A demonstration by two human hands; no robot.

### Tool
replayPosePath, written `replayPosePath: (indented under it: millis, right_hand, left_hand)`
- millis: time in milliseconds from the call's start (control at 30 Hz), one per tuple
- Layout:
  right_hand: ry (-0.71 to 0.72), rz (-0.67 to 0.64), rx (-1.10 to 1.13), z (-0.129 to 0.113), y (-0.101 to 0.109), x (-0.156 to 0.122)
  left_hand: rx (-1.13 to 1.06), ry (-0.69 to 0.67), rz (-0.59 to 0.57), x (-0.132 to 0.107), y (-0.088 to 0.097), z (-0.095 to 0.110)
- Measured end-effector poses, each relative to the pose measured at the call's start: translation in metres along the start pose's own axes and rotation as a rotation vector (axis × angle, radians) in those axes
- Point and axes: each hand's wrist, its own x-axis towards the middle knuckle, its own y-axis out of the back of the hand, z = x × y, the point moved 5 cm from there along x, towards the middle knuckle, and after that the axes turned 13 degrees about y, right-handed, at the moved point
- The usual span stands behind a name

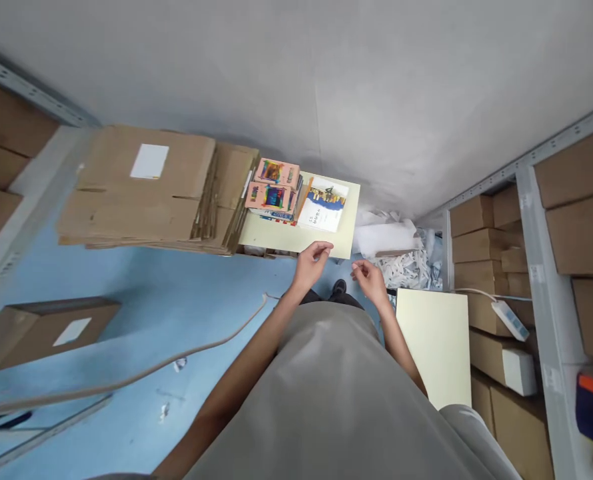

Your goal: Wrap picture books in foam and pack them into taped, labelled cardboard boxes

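My left hand (312, 260) hovers at the near edge of a pale yellow table (281, 235), its fingers curled loosely and holding nothing I can see. Level with it to the right, my right hand (370, 279) hangs over the floor with its fingers loosely bent and apart, also with nothing in it. On the table lie a white book with a blue and yellow cover (323, 205) and a stack of pink-covered books (274, 189). Neither hand touches the books.
A tall pile of flattened cardboard boxes (146, 193) lies left of the table. Another pale yellow board (436, 343) is at my right. Metal shelving (534, 267) with cartons stands on the right, crumpled paper (401, 257) beyond. A carton (41, 330) and cable (176, 357) lie on the blue floor.
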Motion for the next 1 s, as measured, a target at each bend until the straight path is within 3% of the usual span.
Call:
replayPosePath:
  millis: [200,367,567,767,1000]
  right_hand:
    - [-0.006,-0.219,-0.092,0.003,-0.019,0.091]
    - [-0.097,-0.220,-0.142,0.021,-0.048,0.158]
    - [-0.148,-0.203,-0.224,0.026,-0.078,0.214]
    - [-0.465,0.106,-0.446,0.053,-0.087,0.242]
    - [-0.514,0.237,-0.286,0.084,-0.113,0.228]
  left_hand:
    - [-0.032,0.061,0.080,0.028,0.015,-0.006]
    - [-0.076,0.129,0.136,0.065,0.046,-0.023]
    - [-0.149,0.158,0.152,0.125,0.084,-0.019]
    - [-0.216,0.171,0.027,0.163,0.100,-0.014]
    - [-0.217,0.252,-0.074,0.164,0.119,-0.033]
